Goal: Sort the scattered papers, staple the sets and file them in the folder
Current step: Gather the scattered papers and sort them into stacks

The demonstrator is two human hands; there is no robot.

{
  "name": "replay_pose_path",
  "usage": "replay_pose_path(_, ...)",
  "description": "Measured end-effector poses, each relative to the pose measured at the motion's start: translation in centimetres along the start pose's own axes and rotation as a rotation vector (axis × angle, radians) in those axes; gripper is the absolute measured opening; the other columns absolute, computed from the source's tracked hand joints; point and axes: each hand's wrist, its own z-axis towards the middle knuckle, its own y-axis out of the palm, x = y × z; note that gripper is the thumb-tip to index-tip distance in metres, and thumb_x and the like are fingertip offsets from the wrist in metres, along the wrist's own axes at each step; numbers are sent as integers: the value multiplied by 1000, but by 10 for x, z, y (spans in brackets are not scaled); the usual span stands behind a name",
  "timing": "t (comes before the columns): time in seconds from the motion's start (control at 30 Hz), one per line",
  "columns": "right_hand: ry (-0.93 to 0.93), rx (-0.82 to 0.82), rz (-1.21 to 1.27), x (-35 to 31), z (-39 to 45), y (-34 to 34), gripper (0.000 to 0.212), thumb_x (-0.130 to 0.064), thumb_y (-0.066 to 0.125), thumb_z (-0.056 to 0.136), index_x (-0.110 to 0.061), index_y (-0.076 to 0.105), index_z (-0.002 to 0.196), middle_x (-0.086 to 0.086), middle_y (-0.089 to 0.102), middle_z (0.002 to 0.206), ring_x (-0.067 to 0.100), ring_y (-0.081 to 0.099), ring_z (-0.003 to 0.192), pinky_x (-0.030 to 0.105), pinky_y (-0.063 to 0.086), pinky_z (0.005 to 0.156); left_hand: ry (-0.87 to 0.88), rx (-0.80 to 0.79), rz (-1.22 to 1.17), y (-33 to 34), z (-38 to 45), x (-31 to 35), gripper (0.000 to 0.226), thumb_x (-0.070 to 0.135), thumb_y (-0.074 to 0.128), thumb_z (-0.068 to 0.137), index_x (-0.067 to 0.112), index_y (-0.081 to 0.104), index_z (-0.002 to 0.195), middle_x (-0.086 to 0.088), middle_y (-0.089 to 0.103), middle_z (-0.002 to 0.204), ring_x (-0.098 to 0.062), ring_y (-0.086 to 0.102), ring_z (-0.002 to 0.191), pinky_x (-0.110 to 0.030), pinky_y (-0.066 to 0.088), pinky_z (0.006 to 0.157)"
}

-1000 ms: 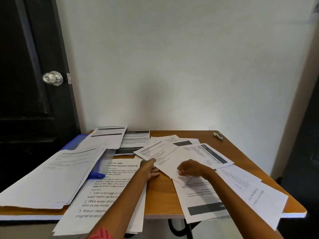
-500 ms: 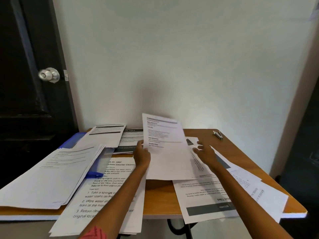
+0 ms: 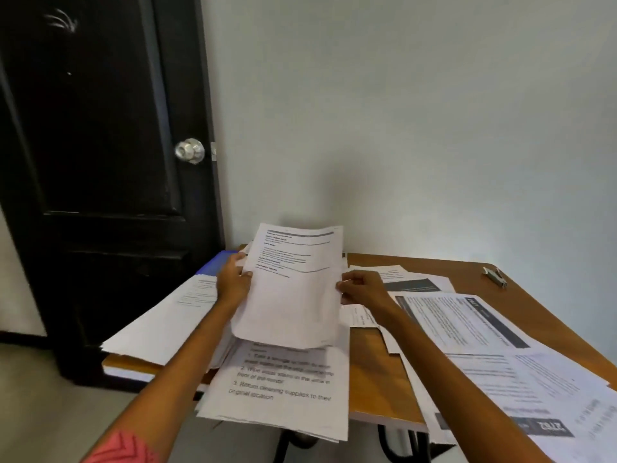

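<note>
Head view. Two bare forearms enter from the bottom edge, uncovered from elbow to wrist. Left hand (image 3: pixel 233 282) and right hand (image 3: pixel 362 289): no rings, watch or bands visible. At lower left a sleeve (image 3: pixel 123 447) shows at the upper arm: coral-red fabric with a darker chevron pattern. No sleeve visible on the right arm.

A black door (image 3: pixel 93 168) with a silver knob (image 3: pixel 190 151) stands beside a pale wall (image 3: pixel 417 121).
</note>
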Motion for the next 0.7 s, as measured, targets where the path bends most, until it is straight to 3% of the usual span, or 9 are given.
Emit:
replay_pose_path(0.1, 70, -26, 85, -5, -1, 56, 38, 8, 65, 78, -6, 52, 111, 16, 64, 89, 17, 63, 58, 21, 55, 53, -33, 107, 149, -50, 11, -23, 40, 2, 55, 89, 7, 48, 128, -18, 58, 122, -36, 54, 111, -40, 43, 91)
replay_pose_path(0.23, 90, -74, 74, 2, 0, 127, 35, 13, 62, 77, -6, 48, 103, 16, 57, 103, 20, 63, 61, 24, 56, 51, -61, 201, 547, -84, 15, -52, 39, 3, 53, 89, 12, 49, 127, -14, 59, 122, -35, 53, 113, -46, 40, 93)
replay_pose_path(0.33, 82, -88, -47, 16, 4, 166, 18, 12, 61, 79, -6, 54, 79, 9, 59, 82, 18, 61, 58, 22, 55, 49, -74, 47, 701, -85, 13, -70, 28, 13, 54, 91, 15, 56, 119, -11, 58, 120, -31, 51, 114, -44, 31, 102)
replay_pose_path(0.4, 37, -69, -187, 28, 7, 188, 22, 6, 63, 78, -11, 54, 67, 14, 64, 74, 22, 63, 57, 34, 59, 61, -144, -124, 661, -81, 8, -81, 29, 28, 56, 91, 16, 56, 117, -9, 57, 122, -29, 51, 115, -45, 32, 105)
replay_pose_path(0.47, -49, -57, -341, 37, 10, 199, 24, -5, 69, 77, -15, 54, 62, 15, 68, 74, 21, 63, 59, 33, 58, 68, -189, -279, 679, -76, 4, -90, 38, 38, 60, 87, 14, 55, 117, -8, 56, 123, -26, 52, 114, -41, 39, 101)
replay_pose_path(0.57, -108, -103, -426, 40, 13, 198, 22, -19, 72, 81, -12, 57, 66, 8, 65, 66, 11, 57, 46, 26, 53, 55, -197, -362, 780, -72, 4, -97, 42, 34, 65, 85, 12, 53, 119, -8, 55, 125, -23, 51, 114, -33, 41, 95)
replay_pose_path(0.63, -174, -101, -474, 40, 17, 186, 20, -24, 67, 85, -4, 65, 78, 12, 68, 74, 12, 57, 53, 28, 52, 63, -227, -352, 803, -68, 7, -94, 39, 27, 65, 85, 12, 54, 120, -8, 55, 125, -24, 50, 115, -36, 40, 99)
replay_pose_path(0.7, -225, -111, -509, 41, 20, 163, 22, -21, 61, 90, 0, 66, 88, 15, 69, 80, 8, 55, 52, 21, 50, 63, -254, -308, 817, -60, 6, -87, 34, 20, 63, 86, 15, 54, 119, -8, 54, 125, -25, 47, 118, -44, 34, 105)
